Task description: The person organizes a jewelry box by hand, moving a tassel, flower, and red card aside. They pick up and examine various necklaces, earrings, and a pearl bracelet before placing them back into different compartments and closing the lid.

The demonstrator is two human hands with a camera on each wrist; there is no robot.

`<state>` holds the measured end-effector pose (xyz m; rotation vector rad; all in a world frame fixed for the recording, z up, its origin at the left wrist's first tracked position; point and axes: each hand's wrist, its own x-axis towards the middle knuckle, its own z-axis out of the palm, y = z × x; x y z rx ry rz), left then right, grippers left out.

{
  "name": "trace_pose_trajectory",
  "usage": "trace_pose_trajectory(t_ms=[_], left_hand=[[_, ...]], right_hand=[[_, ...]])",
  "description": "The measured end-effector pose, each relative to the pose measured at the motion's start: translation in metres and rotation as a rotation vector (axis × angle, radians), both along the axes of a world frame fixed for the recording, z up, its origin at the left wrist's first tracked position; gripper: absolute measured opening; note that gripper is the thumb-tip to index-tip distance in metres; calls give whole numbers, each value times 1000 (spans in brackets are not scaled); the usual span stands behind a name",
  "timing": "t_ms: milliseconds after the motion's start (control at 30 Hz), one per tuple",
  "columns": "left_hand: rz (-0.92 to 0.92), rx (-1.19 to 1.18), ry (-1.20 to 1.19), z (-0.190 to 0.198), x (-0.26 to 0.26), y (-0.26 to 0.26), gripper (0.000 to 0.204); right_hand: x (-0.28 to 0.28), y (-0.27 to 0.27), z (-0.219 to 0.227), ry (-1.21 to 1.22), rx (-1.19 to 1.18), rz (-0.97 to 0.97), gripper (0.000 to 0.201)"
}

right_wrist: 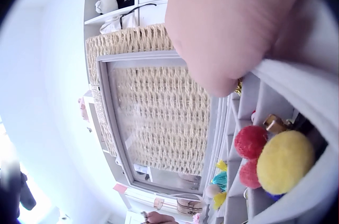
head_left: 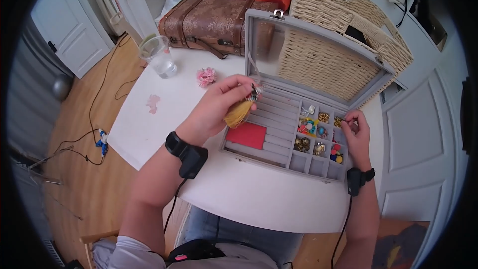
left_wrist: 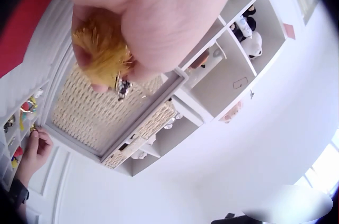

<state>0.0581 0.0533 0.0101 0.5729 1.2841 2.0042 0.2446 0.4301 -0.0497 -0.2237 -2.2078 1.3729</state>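
Observation:
My left hand (head_left: 221,100) pinches a yellow tassel earring (head_left: 239,113) above the left half of a grey jewelry box (head_left: 234,155). Its ornate dark and silvery top pokes out by the fingertips, and the tassel hangs under the palm in the left wrist view. My right hand (head_left: 357,137) is at the box's right side, fingers bent, fingertips right at a compartment of gold-coloured pieces (head_left: 338,121). I cannot tell whether they grip one. Red and yellow pom-poms (right_wrist: 286,161) fill a nearby compartment. A red card (head_left: 246,135) lies over the ring rolls.
The box's clear-windowed lid (head_left: 318,60) stands raised against woven baskets (head_left: 338,7). Behind it sits a brown patterned suitcase (head_left: 209,22). A plastic cup (head_left: 162,60) and a pink flower (head_left: 205,76) stand on the white table (head_left: 134,134), left of the box.

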Motion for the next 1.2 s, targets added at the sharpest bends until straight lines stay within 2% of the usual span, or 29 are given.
trace_pose_trajectory(t_ms=[33,100,167,200,267,300,333,367,400,467,567,600,667,700,800,900,967,1067,1200], left_hand=[[57,-55,-83,-4,7,2,16],[42,-52,-95,-10,14,2,16],[24,-76,-73,-12,17,2,15],[14,-73,-84,-13,20,2,15],[34,-88,72,-11,25,4,12],[27,-78,72,-9,29,4,12],[-35,-64,66,-6,34,3,12],[-95,-56,60,-6,38,2,12],[-103,-59,61,-7,41,2,12],[-120,-47,232,-9,49,6,14],[-138,-106,271,-13,55,7,12],[-145,-138,308,-14,56,8,10],[-175,-138,295,-18,59,8,10],[-204,-136,296,-19,59,9,9],[-202,-130,277,-17,61,11,9],[-181,-141,206,-18,63,12,6],[-185,-131,224,-23,62,12,6],[-205,-103,224,-21,60,11,7],[-237,-97,185,-19,58,10,7]], right_hand=[[1,-2,6,-23,75,13,14],[5,-8,22,-54,155,26,14],[11,-18,44,20,416,-30,14],[17,-28,54,6,420,-38,14],[22,-56,75,57,38,-59,14],[26,-73,83,18,-18,-3,15],[25,-89,87,-21,31,79,16],[24,-112,92,-103,-50,158,20],[21,-125,85,-120,6,275,28],[14,-149,77,-132,1,338,35],[10,-163,59,-85,-344,400,33],[8,-160,53,-89,-343,403,33],[11,-156,39,-77,-149,408,30],[13,-154,36,-82,-155,401,30],[16,-150,30,-93,-281,401,24],[18,-151,26,-96,-362,407,30],[17,-153,27,-36,-390,411,44],[17,-150,26,-71,-366,445,56],[16,-150,28,-70,-444,429,56]])
